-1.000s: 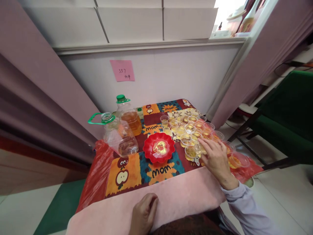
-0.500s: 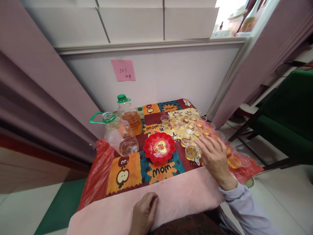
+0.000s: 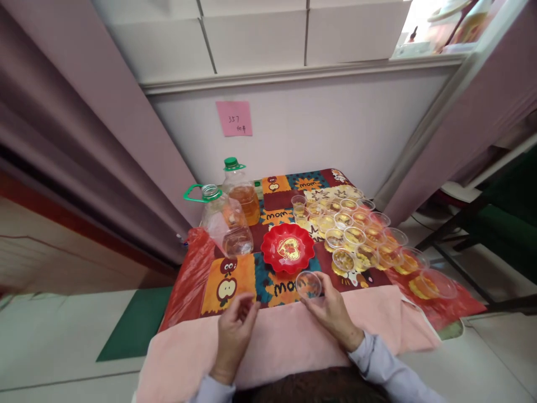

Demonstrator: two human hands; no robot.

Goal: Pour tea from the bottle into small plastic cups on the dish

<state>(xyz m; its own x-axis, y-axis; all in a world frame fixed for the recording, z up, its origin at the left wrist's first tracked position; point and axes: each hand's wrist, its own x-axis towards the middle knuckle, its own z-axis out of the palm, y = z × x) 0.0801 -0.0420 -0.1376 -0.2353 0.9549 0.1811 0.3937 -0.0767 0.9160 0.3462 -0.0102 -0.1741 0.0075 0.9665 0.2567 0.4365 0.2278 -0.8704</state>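
A clear plastic cup [image 3: 309, 285] is held between the thumb and fingers of my right hand [image 3: 331, 313], just in front of the red scalloped dish [image 3: 287, 248]. No liquid can be made out in it. To its left, my left hand [image 3: 235, 330] hovers over the pink towel [image 3: 285, 344] with loosely curled fingers, thumb apart, and nothing in it. On the right side of the table, several clear cups of yellow liquid stand close together; the nearest cup [image 3: 343, 261] is just beyond my right hand.
At the left stand a large uncapped bottle [image 3: 229, 226] with a little liquid and, behind it, a green-capped jug [image 3: 245, 198] of amber liquid. A patterned mat [image 3: 229, 285] covers the table over red plastic [image 3: 188, 291]. A white wall [image 3: 293, 123] rises behind.
My right hand has come away from the group of cups toward the middle, now with a clear cup in it. My left hand has lifted forward and its fingers have loosened.
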